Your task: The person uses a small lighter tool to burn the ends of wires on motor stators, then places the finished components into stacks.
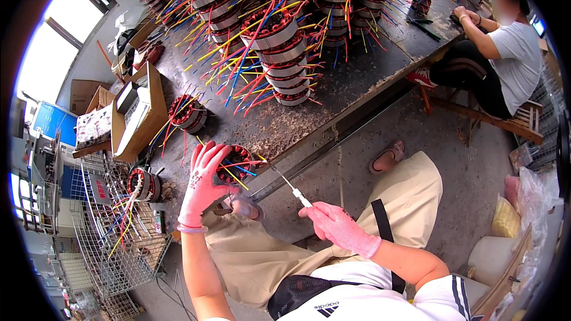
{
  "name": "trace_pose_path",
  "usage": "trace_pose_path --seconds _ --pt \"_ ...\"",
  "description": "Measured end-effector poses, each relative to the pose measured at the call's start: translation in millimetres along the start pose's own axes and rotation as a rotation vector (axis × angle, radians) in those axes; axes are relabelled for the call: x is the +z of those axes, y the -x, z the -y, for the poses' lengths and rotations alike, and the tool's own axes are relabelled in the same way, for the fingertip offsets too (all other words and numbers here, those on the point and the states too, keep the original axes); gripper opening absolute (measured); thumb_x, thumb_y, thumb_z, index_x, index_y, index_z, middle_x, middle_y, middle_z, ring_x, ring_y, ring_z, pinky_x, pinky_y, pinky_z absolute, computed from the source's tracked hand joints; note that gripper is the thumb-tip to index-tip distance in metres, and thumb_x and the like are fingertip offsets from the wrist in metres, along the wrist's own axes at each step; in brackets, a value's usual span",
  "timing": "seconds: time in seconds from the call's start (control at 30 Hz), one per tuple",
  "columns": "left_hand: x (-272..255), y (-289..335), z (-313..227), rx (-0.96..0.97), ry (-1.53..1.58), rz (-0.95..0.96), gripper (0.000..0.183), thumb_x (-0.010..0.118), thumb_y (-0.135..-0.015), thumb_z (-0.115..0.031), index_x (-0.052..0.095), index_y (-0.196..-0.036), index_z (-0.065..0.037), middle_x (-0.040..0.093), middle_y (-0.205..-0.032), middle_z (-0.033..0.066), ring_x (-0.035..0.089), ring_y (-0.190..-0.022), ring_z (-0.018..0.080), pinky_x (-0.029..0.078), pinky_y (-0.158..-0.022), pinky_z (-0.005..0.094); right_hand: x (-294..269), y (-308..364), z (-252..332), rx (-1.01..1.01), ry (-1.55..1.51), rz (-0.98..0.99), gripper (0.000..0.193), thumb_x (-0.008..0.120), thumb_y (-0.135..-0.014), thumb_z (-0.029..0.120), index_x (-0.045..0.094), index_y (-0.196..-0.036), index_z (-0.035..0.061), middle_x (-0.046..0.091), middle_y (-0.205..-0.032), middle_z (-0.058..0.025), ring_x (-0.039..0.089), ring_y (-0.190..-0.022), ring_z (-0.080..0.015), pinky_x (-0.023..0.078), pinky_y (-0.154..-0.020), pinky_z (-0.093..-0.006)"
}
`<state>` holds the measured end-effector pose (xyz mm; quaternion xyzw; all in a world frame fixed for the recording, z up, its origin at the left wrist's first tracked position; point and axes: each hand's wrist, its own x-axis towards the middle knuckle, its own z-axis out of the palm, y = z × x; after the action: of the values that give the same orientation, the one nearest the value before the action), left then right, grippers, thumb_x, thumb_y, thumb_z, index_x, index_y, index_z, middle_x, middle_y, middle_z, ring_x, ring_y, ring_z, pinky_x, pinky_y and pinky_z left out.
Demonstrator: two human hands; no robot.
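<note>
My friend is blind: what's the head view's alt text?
A person's pink-gloved left hand cups a wire-wound ring; the right hand points a thin, white-handled tool at it. Stacks of similar rings trailing coloured wires crowd the workbench; another person sits at right.

Pink gloves [340, 226], purple wristband [192, 229], white shirt [363, 304] with black-striped sleeve [447, 296], loose beige trousers [413, 196].

A head-worn fisheye looks down from close range across the workbench [360, 74].
</note>
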<state>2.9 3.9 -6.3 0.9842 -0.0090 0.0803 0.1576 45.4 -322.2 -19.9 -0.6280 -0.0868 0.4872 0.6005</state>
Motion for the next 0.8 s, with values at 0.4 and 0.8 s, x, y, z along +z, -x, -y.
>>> trace_pose_path --seconds 0.4,0.8 --pt "-0.2 -0.9 0.3 0.005 0.002 0.002 0.098 0.089 -0.047 -0.025 0.053 -0.138 -0.011 0.052 -0.14 0.01 0.038 -0.139 0.0339 0.022 -0.12 0.0516 -0.1 -2.0 -5.2 0.006 -0.021 -0.016 0.032 0.047 -0.103 0.029 0.064 -0.109 0.0023 0.046 -0.059 0.0023 0.04 -0.052 -0.0053 0.033 -0.049 -0.0249" --pt "8.9 -4.2 3.8 0.031 0.208 -0.098 0.087 0.092 -0.042 -0.027 0.055 -0.119 -0.007 0.06 -0.12 0.0095 0.053 -0.124 0.0283 0.022 -0.12 0.0499 -26.4 29.6 -2.8 -0.043 -0.139 -0.071 0.036 0.046 -0.105 0.027 0.06 -0.118 -0.0029 0.045 -0.058 0.0039 0.033 -0.049 -0.0033 0.025 -0.045 -0.0218"
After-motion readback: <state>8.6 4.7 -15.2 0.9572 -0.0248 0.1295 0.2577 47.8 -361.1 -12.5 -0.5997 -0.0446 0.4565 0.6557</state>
